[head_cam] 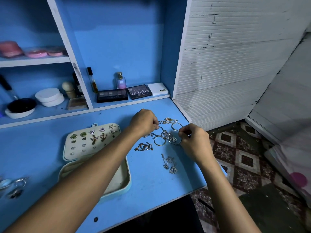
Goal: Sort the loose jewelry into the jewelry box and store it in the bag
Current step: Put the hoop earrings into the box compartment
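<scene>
Loose jewelry [165,134] lies in a tangled heap of rings, hoops and chains on the blue desk [148,182], toward its far right corner. Both hands reach into the heap. The left hand [143,122] has its fingers curled, the fingertips pinching a thin ring at the heap's left edge. The right hand [193,138] has its fingers curled too, pinching a hoop at the heap's right side. A small bracelet cluster [143,146] sits just in front of the heap, and a chain with a heart pendant [169,163] lies nearer the desk's front edge, apart from the rest.

The jewelry box [94,158] lies open to the left of the heap, partly under the left forearm. Its cream lid [79,148] lies flat and holds rows of earrings. The tray half is nearer the person.

On the shelf behind stand makeup palettes [124,94], a small perfume bottle [120,80] and round white containers [49,97]. Patterned tile floor [242,158] shows at the right.
</scene>
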Demonstrator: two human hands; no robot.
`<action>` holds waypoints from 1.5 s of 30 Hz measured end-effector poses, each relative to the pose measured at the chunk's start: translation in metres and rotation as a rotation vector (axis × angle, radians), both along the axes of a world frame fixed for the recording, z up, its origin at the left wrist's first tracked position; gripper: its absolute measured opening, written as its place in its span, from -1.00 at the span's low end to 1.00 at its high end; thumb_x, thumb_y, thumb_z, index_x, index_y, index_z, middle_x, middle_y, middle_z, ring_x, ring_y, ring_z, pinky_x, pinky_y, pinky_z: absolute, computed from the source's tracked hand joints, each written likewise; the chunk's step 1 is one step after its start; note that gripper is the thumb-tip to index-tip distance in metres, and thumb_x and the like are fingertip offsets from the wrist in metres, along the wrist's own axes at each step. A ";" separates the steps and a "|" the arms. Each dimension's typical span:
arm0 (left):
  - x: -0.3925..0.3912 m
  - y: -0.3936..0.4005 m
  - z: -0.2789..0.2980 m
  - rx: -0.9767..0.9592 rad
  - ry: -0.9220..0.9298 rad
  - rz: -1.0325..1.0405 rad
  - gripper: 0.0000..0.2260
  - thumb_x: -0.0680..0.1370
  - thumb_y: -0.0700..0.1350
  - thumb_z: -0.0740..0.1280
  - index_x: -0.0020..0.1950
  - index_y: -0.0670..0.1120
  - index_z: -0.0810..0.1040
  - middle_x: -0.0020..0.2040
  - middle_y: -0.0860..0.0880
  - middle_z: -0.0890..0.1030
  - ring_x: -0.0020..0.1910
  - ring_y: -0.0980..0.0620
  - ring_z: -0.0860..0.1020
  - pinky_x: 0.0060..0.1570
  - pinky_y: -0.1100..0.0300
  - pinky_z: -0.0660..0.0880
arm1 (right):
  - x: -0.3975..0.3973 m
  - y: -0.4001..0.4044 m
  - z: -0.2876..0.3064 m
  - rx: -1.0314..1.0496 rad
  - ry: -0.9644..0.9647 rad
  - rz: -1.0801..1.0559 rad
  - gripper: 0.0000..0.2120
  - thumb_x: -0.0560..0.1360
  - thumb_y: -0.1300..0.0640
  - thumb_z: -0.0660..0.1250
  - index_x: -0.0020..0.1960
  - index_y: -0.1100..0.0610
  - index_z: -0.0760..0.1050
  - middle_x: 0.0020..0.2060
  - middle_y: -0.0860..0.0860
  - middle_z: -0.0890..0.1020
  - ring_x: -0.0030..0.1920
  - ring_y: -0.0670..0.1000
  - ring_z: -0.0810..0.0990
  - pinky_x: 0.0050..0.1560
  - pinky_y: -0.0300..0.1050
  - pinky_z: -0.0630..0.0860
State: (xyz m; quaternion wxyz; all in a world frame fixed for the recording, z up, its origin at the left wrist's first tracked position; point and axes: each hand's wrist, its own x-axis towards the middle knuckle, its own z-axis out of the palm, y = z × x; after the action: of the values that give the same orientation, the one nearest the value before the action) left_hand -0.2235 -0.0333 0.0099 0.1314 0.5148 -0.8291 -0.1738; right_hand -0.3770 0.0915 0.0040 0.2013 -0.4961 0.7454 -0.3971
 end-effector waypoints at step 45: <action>0.170 0.113 0.016 -0.182 -0.087 -0.040 -0.89 0.52 -0.17 0.40 -0.01 -0.01 0.54 -0.27 0.12 0.51 -0.19 0.07 0.50 -0.19 0.21 0.36 | 0.116 -0.006 0.020 0.001 -0.081 0.384 -0.89 0.52 0.18 0.43 -0.17 0.03 0.64 -0.37 -0.06 0.63 -0.36 -0.11 0.57 -0.42 -0.37 0.41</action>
State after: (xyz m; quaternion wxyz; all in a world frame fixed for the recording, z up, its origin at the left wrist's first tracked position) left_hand -0.0532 0.0798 0.0263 0.1380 0.4912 -0.8565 -0.0780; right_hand -0.2606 0.0852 0.0236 0.3033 -0.6130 0.6284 -0.3707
